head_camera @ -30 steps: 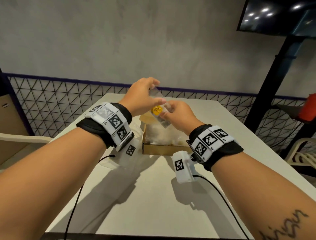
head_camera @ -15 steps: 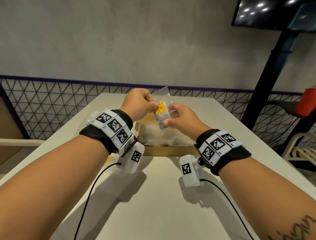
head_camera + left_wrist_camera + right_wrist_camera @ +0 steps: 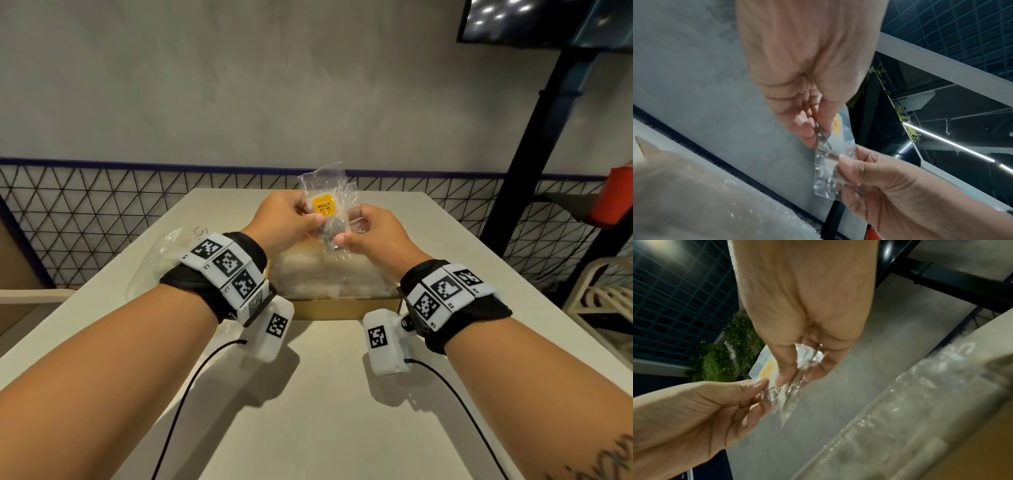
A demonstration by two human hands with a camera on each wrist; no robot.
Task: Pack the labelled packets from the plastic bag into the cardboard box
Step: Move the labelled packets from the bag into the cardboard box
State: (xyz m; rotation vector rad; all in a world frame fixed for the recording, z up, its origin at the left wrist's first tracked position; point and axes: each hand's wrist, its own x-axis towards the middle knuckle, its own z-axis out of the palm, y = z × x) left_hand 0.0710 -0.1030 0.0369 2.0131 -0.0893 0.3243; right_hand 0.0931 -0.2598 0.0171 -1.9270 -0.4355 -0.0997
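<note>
A small clear packet with a yellow label is held upright above the cardboard box. My left hand pinches its left edge near the label, and my right hand pinches its lower right corner. The left wrist view shows the packet between both hands, with thin metal pieces inside. In the right wrist view the packet is squeezed between the thumbs and fingers. Bubble wrap fills the open box. The clear plastic bag lies flat on the table left of the box.
The pale table runs from me to the grey wall. A black post and a red object stand at the right. Chairs sit beyond both table sides. Cables trail from my wrist cameras across the tabletop.
Both hands have drawn the packet up and toward me over the box and turned it upright, so the yellow label now faces me. The pinch of both hands has stayed.
</note>
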